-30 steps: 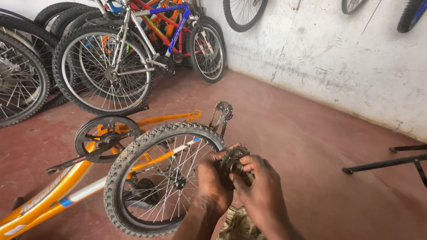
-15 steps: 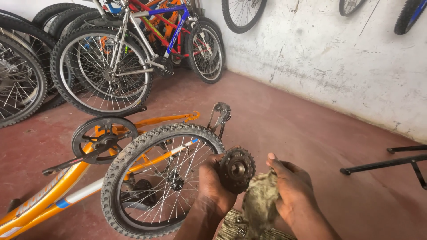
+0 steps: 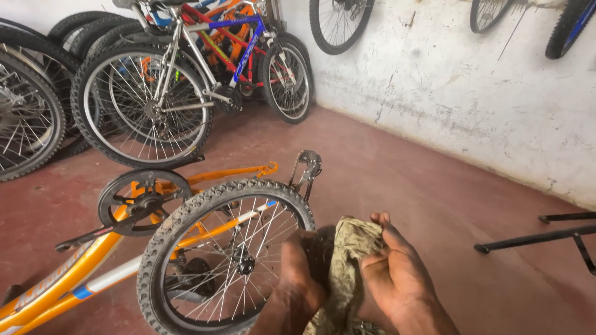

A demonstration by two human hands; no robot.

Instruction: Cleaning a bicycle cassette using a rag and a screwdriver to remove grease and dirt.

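Observation:
My left hand (image 3: 297, 280) grips a dark toothed bicycle sprocket (image 3: 318, 251), mostly hidden behind a dirty olive rag (image 3: 345, 267). My right hand (image 3: 397, 273) presses the rag against the sprocket from the right, fingers stretched over the cloth. Both hands are low in the head view, just right of a knobby bicycle wheel (image 3: 211, 248) that belongs to an orange bicycle frame (image 3: 68, 279) lying on the floor. The frame's black chainring and crank (image 3: 139, 201) point up to the left, and a metal pedal (image 3: 307, 167) sticks up behind the wheel.
Several bicycles (image 3: 186, 80) lean together at the back left. A stained white wall (image 3: 472, 105) runs along the right, with wheels (image 3: 338, 22) hanging on it. A black metal stand (image 3: 540, 239) lies on the red floor (image 3: 403, 180) at the right.
The bare sprocket was between both hands; my right hand brought the rag up and has covered it. The view has shifted slightly.

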